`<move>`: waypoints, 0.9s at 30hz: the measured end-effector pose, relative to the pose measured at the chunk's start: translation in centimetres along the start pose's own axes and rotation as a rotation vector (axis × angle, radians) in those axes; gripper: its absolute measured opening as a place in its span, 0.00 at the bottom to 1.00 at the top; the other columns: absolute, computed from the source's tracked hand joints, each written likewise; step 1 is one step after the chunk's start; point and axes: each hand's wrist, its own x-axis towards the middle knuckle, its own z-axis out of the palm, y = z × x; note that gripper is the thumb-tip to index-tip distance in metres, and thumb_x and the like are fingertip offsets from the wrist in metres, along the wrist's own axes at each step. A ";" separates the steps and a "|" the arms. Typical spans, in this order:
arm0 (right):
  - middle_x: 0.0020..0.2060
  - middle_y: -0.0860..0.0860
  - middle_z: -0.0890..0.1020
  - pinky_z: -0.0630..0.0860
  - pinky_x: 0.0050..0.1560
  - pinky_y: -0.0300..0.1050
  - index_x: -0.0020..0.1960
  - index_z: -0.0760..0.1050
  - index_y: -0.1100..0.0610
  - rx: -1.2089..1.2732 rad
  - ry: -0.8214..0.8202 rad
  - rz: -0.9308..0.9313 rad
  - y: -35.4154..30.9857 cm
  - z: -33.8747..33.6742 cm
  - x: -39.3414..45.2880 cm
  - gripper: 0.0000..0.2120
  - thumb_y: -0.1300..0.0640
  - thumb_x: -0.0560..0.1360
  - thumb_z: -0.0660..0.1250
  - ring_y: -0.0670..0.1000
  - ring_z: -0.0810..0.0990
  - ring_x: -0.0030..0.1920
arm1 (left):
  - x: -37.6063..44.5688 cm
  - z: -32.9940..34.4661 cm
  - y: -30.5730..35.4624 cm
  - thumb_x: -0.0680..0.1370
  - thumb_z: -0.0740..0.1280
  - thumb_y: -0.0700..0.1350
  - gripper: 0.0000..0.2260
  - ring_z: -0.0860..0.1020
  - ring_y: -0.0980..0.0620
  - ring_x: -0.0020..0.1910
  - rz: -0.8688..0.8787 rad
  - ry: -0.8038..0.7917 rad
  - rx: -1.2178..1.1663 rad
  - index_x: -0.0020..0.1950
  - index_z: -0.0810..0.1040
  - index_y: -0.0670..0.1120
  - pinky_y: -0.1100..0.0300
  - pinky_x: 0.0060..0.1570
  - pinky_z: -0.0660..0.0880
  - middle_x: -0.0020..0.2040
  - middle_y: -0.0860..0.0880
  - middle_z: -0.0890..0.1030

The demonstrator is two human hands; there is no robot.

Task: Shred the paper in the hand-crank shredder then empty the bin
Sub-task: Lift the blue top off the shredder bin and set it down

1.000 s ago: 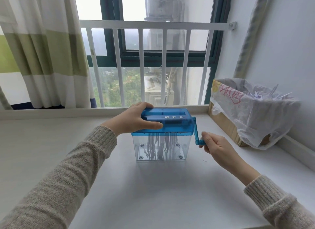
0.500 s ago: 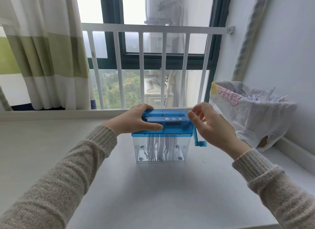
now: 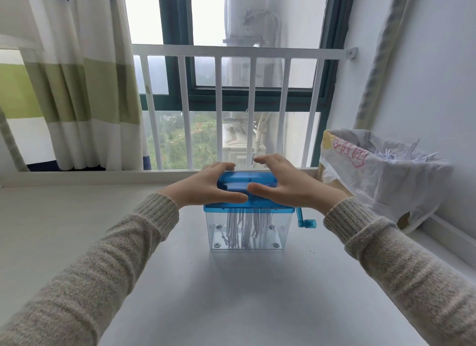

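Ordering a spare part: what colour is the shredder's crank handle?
Translucent blue, matching the lid; the crank handle shows clearly in the head view, on the shredder's right side.

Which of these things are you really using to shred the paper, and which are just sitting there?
Part of the job:
shredder, gripped by left hand and right hand
crank
paper strips in its clear bin
bag holding shreds

Just there:
curtain
railing
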 end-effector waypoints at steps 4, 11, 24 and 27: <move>0.75 0.52 0.61 0.64 0.71 0.52 0.77 0.52 0.52 -0.068 -0.104 0.003 -0.4 0.3 1.0 0.46 0.29 0.68 0.58 0.52 0.62 0.73 | -0.2 -0.4 0.1 0.63 0.70 0.68 0.47 0.68 0.51 0.66 0.009 0.005 0.061 0.76 0.57 0.51 0.53 0.66 0.72 0.72 0.51 0.62; 0.57 0.52 0.76 0.77 0.54 0.50 0.69 0.65 0.55 -0.231 -0.144 0.010 -1.4 0.7 1.8 0.40 0.27 0.69 0.57 0.50 0.76 0.50 | -1.2 -0.7 -1.2 0.67 0.73 0.64 0.48 0.64 0.53 0.70 0.014 -0.003 0.056 0.78 0.50 0.52 0.53 0.69 0.68 0.75 0.55 0.56; 0.53 0.49 0.76 0.76 0.54 0.49 0.65 0.67 0.52 -0.247 -0.129 0.017 -1.2 1.3 2.1 0.39 0.23 0.67 0.54 0.49 0.75 0.49 | -3.8 -0.3 -2.4 0.68 0.75 0.57 0.52 0.49 0.53 0.77 -0.002 0.094 -0.057 0.78 0.41 0.56 0.55 0.73 0.52 0.79 0.56 0.45; 0.52 0.49 0.76 0.77 0.52 0.48 0.64 0.67 0.51 -0.241 -0.125 0.007 -1.2 1.3 2.1 0.39 0.23 0.67 0.54 0.48 0.75 0.48 | -4.3 0.6 -3.2 0.68 0.75 0.56 0.51 0.51 0.53 0.77 -0.020 0.131 -0.103 0.78 0.41 0.55 0.55 0.73 0.53 0.79 0.55 0.46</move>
